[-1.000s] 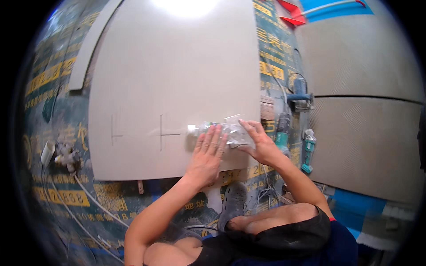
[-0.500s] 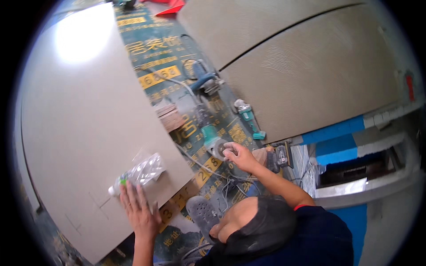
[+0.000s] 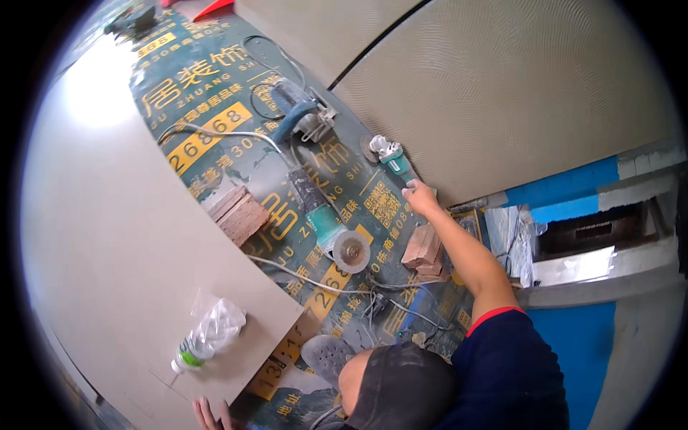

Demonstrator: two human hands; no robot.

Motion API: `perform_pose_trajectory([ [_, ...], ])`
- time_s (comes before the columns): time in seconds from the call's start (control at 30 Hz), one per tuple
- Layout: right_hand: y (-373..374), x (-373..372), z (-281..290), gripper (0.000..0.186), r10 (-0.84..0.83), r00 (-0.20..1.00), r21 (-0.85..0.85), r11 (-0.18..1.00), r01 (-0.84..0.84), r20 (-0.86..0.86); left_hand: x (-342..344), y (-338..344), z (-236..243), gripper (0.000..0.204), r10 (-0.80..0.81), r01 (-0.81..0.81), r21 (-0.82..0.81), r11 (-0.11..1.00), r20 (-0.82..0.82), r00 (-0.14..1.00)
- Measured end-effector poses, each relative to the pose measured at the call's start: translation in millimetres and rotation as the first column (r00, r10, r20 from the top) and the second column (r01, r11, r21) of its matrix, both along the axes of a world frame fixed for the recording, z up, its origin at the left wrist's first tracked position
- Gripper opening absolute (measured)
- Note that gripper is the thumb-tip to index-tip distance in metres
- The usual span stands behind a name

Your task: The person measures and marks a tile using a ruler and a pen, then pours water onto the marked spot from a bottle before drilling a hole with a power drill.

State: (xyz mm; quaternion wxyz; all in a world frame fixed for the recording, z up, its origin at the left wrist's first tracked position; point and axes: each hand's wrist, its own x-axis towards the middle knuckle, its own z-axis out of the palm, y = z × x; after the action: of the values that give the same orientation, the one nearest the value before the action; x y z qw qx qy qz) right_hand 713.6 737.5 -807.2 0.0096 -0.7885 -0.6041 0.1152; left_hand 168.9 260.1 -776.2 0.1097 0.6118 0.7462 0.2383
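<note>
My right hand (image 3: 419, 197) is closed round the handle of a small teal angle grinder (image 3: 394, 161), which lies beside the grey ribbed slab. My left hand (image 3: 212, 414) is at the bottom edge, fingers extended and slightly apart on the large pale tile (image 3: 100, 215), partly out of frame. Just above it a crumpled clear plastic bottle (image 3: 211, 330) with a white cap lies on the tile, near pencil marks. A larger teal grinder (image 3: 319, 215) with a cupped disc lies left of my right forearm. A blue-handled power saw (image 3: 304, 118) lies farther up.
Two brick stacks (image 3: 236, 215) (image 3: 423, 254) sit on the printed green floor covering (image 3: 201, 93), with tangled cables (image 3: 376, 304) below. Grey ribbed slabs (image 3: 502, 93) fill the upper right. A rectangular recess (image 3: 588, 229) with blue strips is at right. A red object (image 3: 212, 8) is at top.
The view has swung right. My right hand left the bottle, passed the large grinder and now grips the small one. My left hand has slipped down from the bottle to the bottom edge.
</note>
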Motion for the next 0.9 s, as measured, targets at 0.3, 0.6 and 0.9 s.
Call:
perform_pose_trajectory([
  [0.3, 12.9, -18.7, 11.5, 0.038, 0.137, 0.977, 0.045, 0.99, -0.131, -0.166, -74.3, -23.1, 26.5, 0.041, 0.084, -0.089, -0.032, 0.996, -0.145, 0.986],
  [0.6, 19.1, -107.3, 4.7, 0.032, 0.341, 0.856, 0.101, 0.939, -0.328, -0.388, -92.7, -38.1, 34.1, 0.032, 0.25, -0.274, -0.214, 0.938, -0.134, 0.959],
  [0.9, 9.5, -140.4, 13.3, 0.031, 0.516, 0.796, 0.188, 0.857, -0.48, -0.317, -107.5, -77.5, 24.6, 0.032, 0.232, -0.281, -0.356, 0.891, -0.175, 0.957],
])
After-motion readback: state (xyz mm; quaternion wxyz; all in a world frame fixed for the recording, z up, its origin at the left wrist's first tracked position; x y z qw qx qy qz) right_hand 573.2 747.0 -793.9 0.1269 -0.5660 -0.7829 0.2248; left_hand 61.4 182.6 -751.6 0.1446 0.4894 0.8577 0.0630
